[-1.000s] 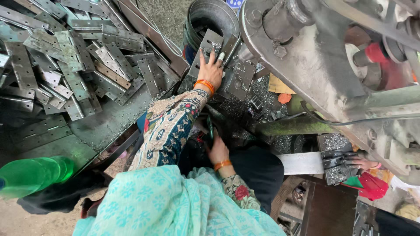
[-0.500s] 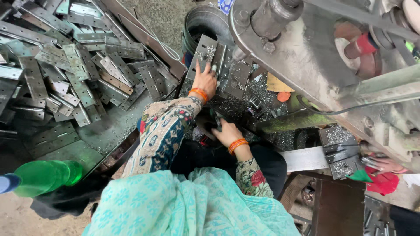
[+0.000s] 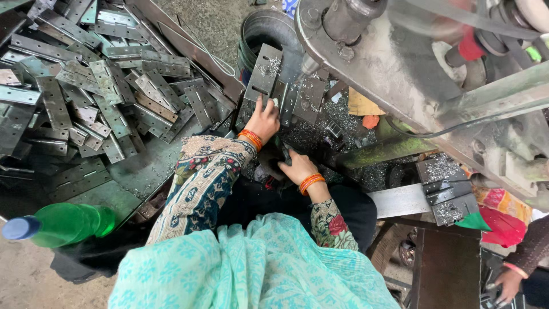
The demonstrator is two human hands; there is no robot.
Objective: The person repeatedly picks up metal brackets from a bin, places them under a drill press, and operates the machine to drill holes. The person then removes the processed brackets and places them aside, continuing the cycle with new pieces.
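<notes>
A: Nearest the camera?
B: Turquoise scarf (image 3: 251, 269) across the lap, patterned sleeves above it. Green plastic bottle (image 3: 60, 224) with a blue cap lying low at the left, on the floor.

A: And the right hand?
B: Right hand (image 3: 297, 169), orange bangles at the wrist, down among metal shavings just below the plates. Fingers curled on something small and dark; cannot tell what, nor how firmly.

A: Left hand?
B: Left hand (image 3: 264, 119) further out, bangles too, fingers closed over the lower end of a grey perforated metal plate (image 3: 264, 77). Plate tilted, leaning up toward the machine (image 3: 400, 63), just beside two shorter plates on its right.

A: Beyond that?
B: Round metal bucket (image 3: 269, 28) behind the plate's top end. Big pile of hinge plates (image 3: 97, 97) heaped on the surface at the left, well apart from both hands. Stack of dark plates (image 3: 446, 186) at the right, on a pale bar.

A: Anybody else?
B: Another person's hand (image 3: 506, 283) at the bottom right corner, dark sleeve.
</notes>
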